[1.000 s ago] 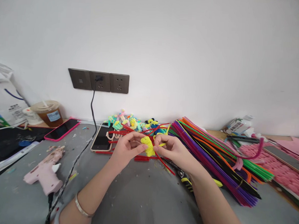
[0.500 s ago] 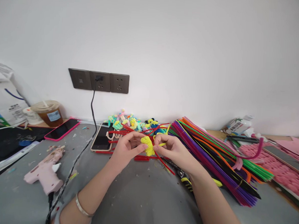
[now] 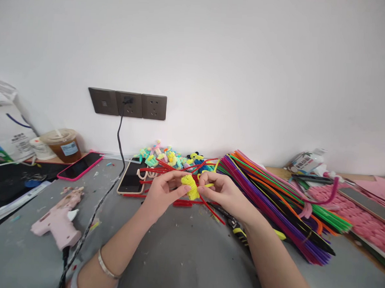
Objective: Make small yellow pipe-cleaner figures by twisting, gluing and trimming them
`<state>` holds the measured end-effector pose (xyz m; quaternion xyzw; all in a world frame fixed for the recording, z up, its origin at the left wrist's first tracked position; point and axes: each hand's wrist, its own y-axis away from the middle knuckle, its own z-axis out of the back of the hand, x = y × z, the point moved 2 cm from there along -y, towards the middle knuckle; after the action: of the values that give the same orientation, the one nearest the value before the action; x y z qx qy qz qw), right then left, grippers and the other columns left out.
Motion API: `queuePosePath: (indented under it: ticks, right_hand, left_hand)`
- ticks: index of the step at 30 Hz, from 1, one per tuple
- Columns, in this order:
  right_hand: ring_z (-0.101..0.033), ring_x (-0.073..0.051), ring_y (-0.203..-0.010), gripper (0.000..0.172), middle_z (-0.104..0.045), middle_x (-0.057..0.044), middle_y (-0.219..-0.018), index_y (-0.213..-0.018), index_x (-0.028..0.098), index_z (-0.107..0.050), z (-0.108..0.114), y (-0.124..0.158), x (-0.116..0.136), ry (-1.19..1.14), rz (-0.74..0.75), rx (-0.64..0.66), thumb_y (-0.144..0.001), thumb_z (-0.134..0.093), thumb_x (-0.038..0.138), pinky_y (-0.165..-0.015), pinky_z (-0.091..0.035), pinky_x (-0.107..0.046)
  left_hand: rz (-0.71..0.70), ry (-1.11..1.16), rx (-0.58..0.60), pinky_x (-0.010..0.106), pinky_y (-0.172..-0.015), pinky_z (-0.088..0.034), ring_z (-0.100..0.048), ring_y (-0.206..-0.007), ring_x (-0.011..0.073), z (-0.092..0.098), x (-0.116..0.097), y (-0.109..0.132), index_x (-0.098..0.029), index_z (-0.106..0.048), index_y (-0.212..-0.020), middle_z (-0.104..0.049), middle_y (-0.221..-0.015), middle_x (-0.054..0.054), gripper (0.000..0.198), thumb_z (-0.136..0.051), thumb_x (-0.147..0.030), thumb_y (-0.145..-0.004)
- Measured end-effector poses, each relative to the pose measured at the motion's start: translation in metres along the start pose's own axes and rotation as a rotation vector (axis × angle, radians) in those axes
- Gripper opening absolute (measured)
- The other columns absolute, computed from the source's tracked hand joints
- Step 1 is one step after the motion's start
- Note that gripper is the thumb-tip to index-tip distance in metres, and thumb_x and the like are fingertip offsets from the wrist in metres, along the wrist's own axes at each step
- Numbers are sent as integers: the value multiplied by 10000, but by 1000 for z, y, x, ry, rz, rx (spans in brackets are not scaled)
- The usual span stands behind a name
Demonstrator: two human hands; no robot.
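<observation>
Between my hands is a small wrapped bundle of yellow pipe cleaner (image 3: 190, 188), held above the grey table. My left hand (image 3: 164, 192) is closed on its left side, thumb in front. On the right, my right hand (image 3: 220, 192) pinches the yellow strand that comes off the bundle; its end sticks out past the fingers. Red pipe cleaners (image 3: 182, 203) lie behind and below my hands. A pair of pliers (image 3: 238, 229) with black and yellow handles rests partly under my right forearm.
A thick bundle of coloured pipe cleaners (image 3: 274, 201) fills the right. Small fuzzy figures (image 3: 168, 156) sit by the wall. At left are a pink glue gun (image 3: 59, 218), its cord, a pink-cased phone (image 3: 80, 166) and a drink cup (image 3: 63, 145). Another phone (image 3: 131, 178) lies behind my left hand.
Almost nothing differs. The yellow bundle has tilted very slightly between my fingers; both hands keep their places.
</observation>
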<state>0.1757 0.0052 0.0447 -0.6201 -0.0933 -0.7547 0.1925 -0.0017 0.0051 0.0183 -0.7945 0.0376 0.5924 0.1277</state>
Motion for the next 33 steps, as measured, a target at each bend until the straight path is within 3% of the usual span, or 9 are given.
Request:
queuePosePath:
  ticks: [33]
  right_hand:
    - [-290, -65, -524, 349, -415, 56, -634, -743, 169, -535, 2, 0, 0, -15, 10, -3, -777, -718, 465, -484, -207, -227]
  left_hand:
    - [-11, -10, -7, 290, -707, -579, -656, -813, 184, -1, -1, 1, -170, -704, -880, -689, -852, 47, 305, -829, -327, -651]
